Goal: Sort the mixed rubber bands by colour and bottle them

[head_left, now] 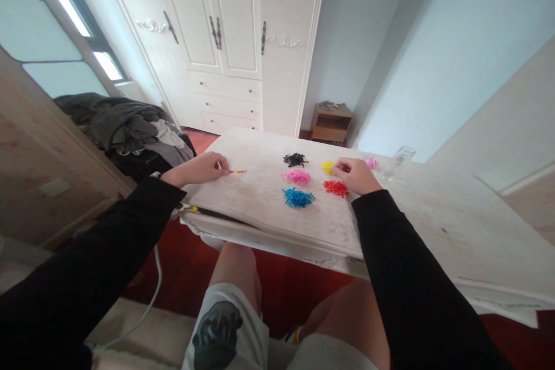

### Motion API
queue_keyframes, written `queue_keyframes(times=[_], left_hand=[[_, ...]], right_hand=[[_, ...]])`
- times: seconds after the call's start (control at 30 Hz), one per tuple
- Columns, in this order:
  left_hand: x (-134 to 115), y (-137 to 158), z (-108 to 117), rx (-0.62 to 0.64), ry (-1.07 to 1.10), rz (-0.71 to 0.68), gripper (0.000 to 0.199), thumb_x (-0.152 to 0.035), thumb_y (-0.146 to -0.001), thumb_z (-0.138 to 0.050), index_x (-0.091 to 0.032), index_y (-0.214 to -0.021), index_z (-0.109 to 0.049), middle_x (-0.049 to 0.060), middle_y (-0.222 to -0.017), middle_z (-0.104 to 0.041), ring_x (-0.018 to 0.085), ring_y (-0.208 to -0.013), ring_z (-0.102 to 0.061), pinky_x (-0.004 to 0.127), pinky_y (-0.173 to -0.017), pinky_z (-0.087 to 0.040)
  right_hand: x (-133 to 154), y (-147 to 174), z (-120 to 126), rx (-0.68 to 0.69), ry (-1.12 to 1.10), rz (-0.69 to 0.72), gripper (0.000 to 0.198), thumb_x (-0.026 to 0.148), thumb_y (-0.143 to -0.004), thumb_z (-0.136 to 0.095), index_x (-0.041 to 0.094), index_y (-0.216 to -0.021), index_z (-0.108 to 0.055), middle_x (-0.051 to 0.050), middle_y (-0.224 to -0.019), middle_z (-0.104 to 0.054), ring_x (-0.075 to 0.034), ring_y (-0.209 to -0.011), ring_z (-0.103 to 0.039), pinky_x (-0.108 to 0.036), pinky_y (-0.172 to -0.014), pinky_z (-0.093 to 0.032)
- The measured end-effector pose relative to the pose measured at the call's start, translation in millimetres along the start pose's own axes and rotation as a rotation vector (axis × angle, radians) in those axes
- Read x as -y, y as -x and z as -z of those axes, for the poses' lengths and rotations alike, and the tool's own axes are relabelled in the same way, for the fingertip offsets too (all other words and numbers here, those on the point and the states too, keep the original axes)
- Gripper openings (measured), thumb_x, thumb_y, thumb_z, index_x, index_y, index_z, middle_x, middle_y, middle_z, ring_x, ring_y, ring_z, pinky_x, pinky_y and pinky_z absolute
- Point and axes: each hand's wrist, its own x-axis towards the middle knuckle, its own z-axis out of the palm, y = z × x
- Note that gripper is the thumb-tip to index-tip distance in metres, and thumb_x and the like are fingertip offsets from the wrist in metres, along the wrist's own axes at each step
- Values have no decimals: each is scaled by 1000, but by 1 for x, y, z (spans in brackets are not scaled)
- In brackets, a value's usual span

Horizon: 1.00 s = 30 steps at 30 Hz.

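1. Far L: clothes heap (125, 127), dark and grey, piled beyond the L side of the surface (260, 153), which is white and covered w/ a pale sheet.

2. L hand (203, 166): over L part of surface. Grip narrow, thumb and finger pinched on L end of a short red-and-yellow strip (238, 171). Free end of strip points R, at surface level. Strip construction too small to verify.

3. Ctr. column, well apart from L hand, three loose piles of small, thin pcs, far to near: black pile (295, 159), pink pile (297, 177), blue pile (298, 198). Separate, no visible mixing. Neither hand in contact.

4. R column, two more: yellow pile (327, 167) (far), the smallest visible, partly covered by fingers; red pile (336, 188) (near), just below R hand.

5. R hand (353, 174): fingers curled in, tips at R edge of yellow pile. Grip looks narrow; can't tell if a yellow pc. is held.

6. R of R hand: small pink item (372, 163), type unclear; next to it, clear container (401, 159), apparently lying tilted on surface.

7. Status (est.): sorting by colour complete, 5 piles. Strip is short, shows red and yellow only; so work on it is judged to be at an early stage. Bulk of pcs. loose, unused; black, pink, blue not seen in strip.
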Motion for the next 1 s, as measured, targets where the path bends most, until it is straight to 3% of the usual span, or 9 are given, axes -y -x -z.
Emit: queue_keyframes(times=[0.1, 0.23, 0.43, 0.57, 0.67, 0.8, 0.87, 1.0], left_hand=[[-11, -2, -5, -74, 11, -21, 33, -51, -76, -63, -20, -80, -74, 7, -85, -76, 23, -80, -66, 30, -73, -47], [-22, -7, -13, -54, 4, 0, 39, -56, -74, -69, -19, -85, -72, 6, -79, -73, 22, -72, -65, 29, -66, -45], [-25, -15, -19, -37, -101, -17, 24, -41, -79, -63, -19, -76, -70, 8, -73, -71, 23, -70, -62, 32, -68, -44], [-29, -21, -22, -70, -99, -57, 20, -36, -78, -60, -19, -75, -71, 9, -80, -74, 24, -78, -65, 32, -73, -45], [-39, -27, -22, -62, -12, -90, 21, -36, -77, -62, -19, -74, -73, 5, -73, -72, 21, -71, -63, 30, -68, -44], [-63, -37, -26, -13, 318, -134, 17, -33, -74, -69, -17, -75, -75, 4, -68, -73, 17, -64, -64, 25, -59, -45], [-80, -47, -31, -7, 467, -191, 16, -30, -74, -72, -15, -76, -77, 6, -68, -74, 16, -64, -65, 25, -58, -46], [-123, -77, -46, -34, 525, -381, 16, -30, -77, -74, -15, -77, -79, 6, -69, -75, 15, -64, -64, 24, -59, -46]], right_hand=[[1, 1, 0, 2, 0, -2, 29, 43, -78, -59, 20, -61, -54, 0, -58, -53, -15, -59, -46, -32, -62, -32], [1, 1, 0, 4, -9, 3, 29, 43, -78, -59, 20, -60, -54, 0, -58, -54, -15, -59, -46, -31, -61, -32], [0, 1, 0, 2, -20, 21, 28, 40, -78, -61, 21, -59, -53, 0, -57, -55, -15, -59, -46, -31, -61, -33], [2, 1, 0, 21, -18, 21, 26, 38, -79, -61, 20, -61, -56, 0, -58, -55, -15, -59, -47, -31, -62, -34], [3, 1, 1, 32, -16, 15, 24, 37, -79, -60, 19, -63, -58, 0, -59, -56, -14, -59, -47, -31, -62, -34], [4, 1, 1, 24, -10, 9, 24, 33, -79, -61, 20, -60, -55, 0, -57, -56, -14, -58, -47, -31, -61, -34], [6, 1, -1, 18, -14, 15, 23, 32, -80, -62, 20, -61, -56, 0, -58, -58, -14, -58, -48, -30, -62, -35], [16, 0, -9, -57, -115, 82, 19, 35, -85, -64, 19, -77, -68, -4, -75, -70, -17, -68, -58, -30, -66, -43]])
